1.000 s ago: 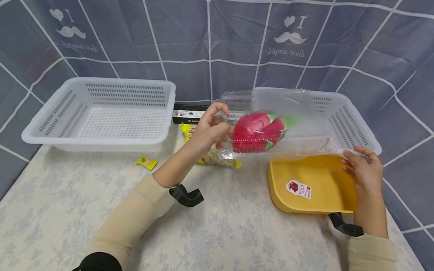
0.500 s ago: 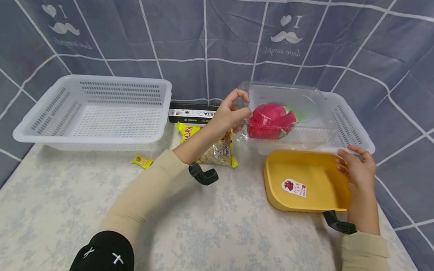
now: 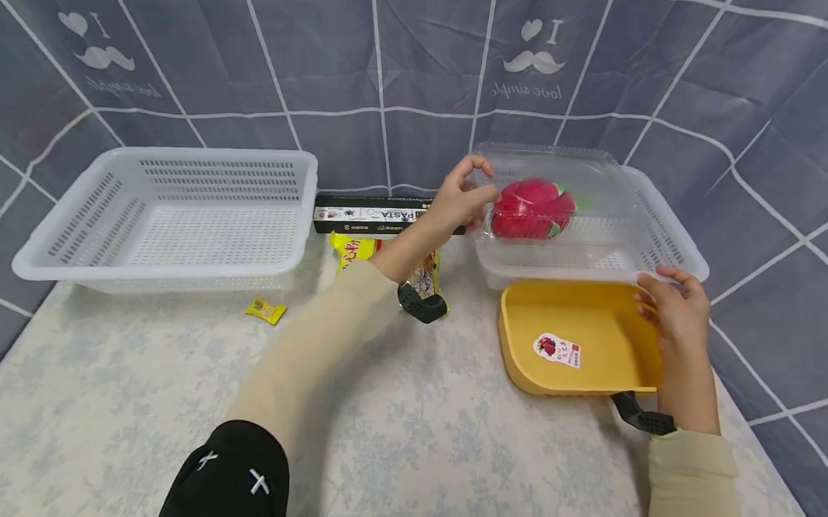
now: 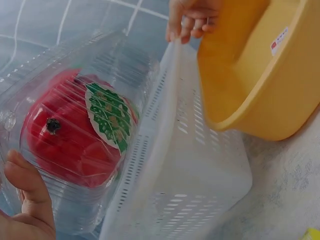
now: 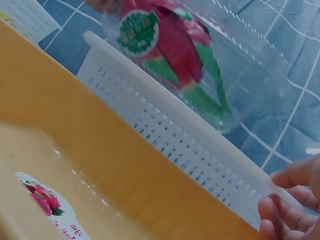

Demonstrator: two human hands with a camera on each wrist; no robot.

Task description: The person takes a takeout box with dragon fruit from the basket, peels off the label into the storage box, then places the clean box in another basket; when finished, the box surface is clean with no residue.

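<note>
Over the right white basket [image 3: 497, 272], my left hand [image 3: 459, 202] pinches the left end of a clear plastic clamshell box [image 3: 610, 191]. A red dragon fruit [image 3: 532, 210] with green tips is inside it, and a green-and-white label [image 4: 109, 114] shows in the left wrist view. The box is partly within the basket's outline; whether it touches the bottom is hidden. My right hand [image 3: 680, 311] grips the basket's front rim near its right corner, thumb and fingers curled at the edge. Just in front stands a yellow basin [image 3: 518, 350] with a dragon-fruit sticker [image 3: 557, 349] inside.
Another white basket [image 3: 167, 275] stands on the left. Between the baskets lie a black pasta box [image 3: 360, 217] and a yellow snack bag [image 3: 351, 247], partly behind my left arm. A small yellow packet [image 3: 266, 310] lies before the left basket. A tile-patterned curtain [image 3: 313, 42] hangs behind.
My left hand has carried the clamshell box back and to the right, and the box has levelled over the right basket. My right hand stays at the basket's rim.
</note>
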